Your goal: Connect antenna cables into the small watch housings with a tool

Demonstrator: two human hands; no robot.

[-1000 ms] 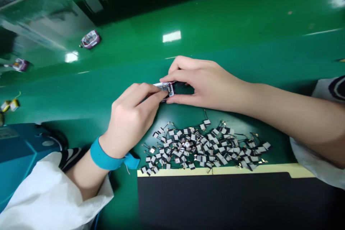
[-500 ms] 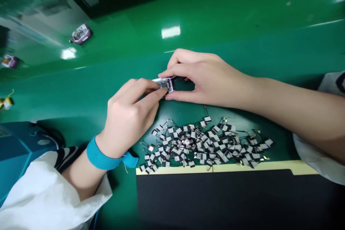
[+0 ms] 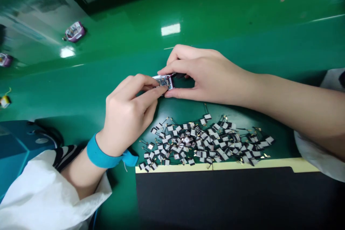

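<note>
Between my two hands is a small circuit board in a pale casing (image 3: 163,81), partly covered by fingers. My left hand (image 3: 129,106), with a teal band at the wrist, grips its left side and lays a fingertip on the board. At the right end, my right hand (image 3: 203,73) holds the casing between thumb and fingers. A dark piece with a thin red wire (image 3: 178,75) sits under the right fingers; its kind is unclear. Just below lies a heap of small white-and-black square parts with short black cables (image 3: 199,140).
A black sheet with a pale yellow edge (image 3: 229,201) borders the heap. Purple-rimmed open casings (image 3: 75,31) stand at upper left on the glossy green table (image 3: 242,14). A yellow part with a wire (image 3: 4,101) and a blue box (image 3: 16,151) are at the left.
The view has shifted slightly, so the casings at left sit nearer the edge. Both hands keep their hold on the cased board, and slightly more of its surface shows between the fingers.
</note>
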